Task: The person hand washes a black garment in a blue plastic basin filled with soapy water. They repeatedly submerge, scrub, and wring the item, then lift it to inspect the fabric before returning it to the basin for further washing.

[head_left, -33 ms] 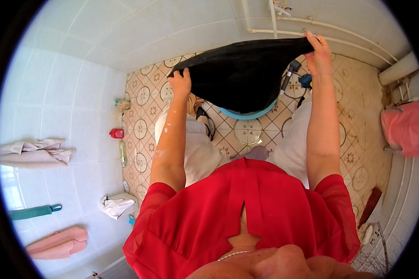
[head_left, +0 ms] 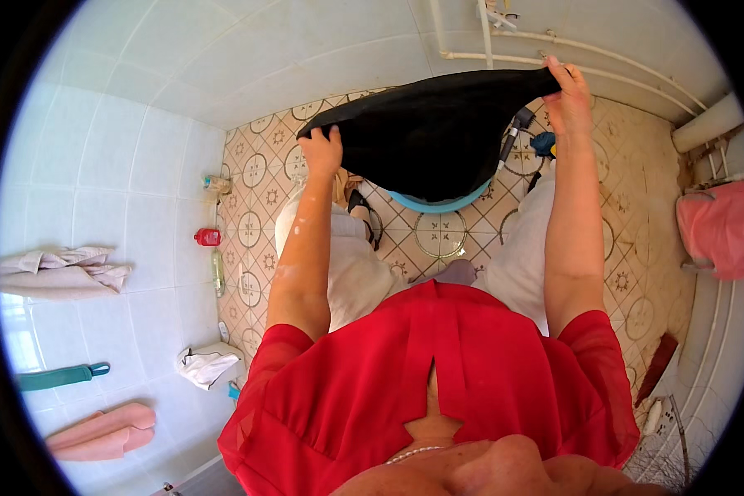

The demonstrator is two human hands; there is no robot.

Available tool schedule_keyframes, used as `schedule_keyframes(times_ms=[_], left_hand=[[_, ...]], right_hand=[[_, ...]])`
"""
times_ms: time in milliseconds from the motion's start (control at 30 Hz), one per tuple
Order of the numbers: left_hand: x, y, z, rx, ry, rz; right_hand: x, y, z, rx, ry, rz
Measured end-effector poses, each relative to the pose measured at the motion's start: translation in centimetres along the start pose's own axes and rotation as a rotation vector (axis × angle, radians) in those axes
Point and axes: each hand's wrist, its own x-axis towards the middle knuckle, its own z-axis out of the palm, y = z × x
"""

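A black piece of cloth (head_left: 422,124), perhaps a garment, is stretched out between my two hands in front of me. My left hand (head_left: 321,150) is closed on its left edge. Higher up, my right hand (head_left: 568,97) pinches the far right corner between thumb and fingers. The cloth sags in the middle and hangs down over a light blue basin (head_left: 444,205) on the floor. Only the near rim of that basin shows; the cloth covers the rest.
A shower head (head_left: 524,117) and a dark blue item (head_left: 542,144) lie beyond the cloth on the patterned tile floor. Bottles, including a red one (head_left: 207,237), stand along the left wall. Towels (head_left: 66,271) hang there. Pipes (head_left: 587,58) run along the far wall. A pink container (head_left: 715,231) stands right.
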Motion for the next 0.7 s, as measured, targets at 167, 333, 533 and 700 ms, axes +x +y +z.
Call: schedule_keyframes(times_ms=[167, 333, 533, 700], left_hand=[[-2.0, -1.3, -0.3, 0.492, -0.133, 0.360], [-0.8, -0.5, -1.1, 0.671, -0.283, 0.455], [-1.6, 9.0, -5.4, -0.232, -0.632, 0.451], [-3.3, 13.2, -7.2, -0.264, -0.563, 0.741]], right_hand=[[0.8, -0.2, -1.7, -0.017, 0.103, -0.111], [0.6, 1.1, -0.8, -0.149, 0.078, -0.035], [-4.7, 8.1, 4.3, -0.953, -0.540, 0.021], [-8.4, 9.8, 6.6, -1.124, -0.842, 0.138]])
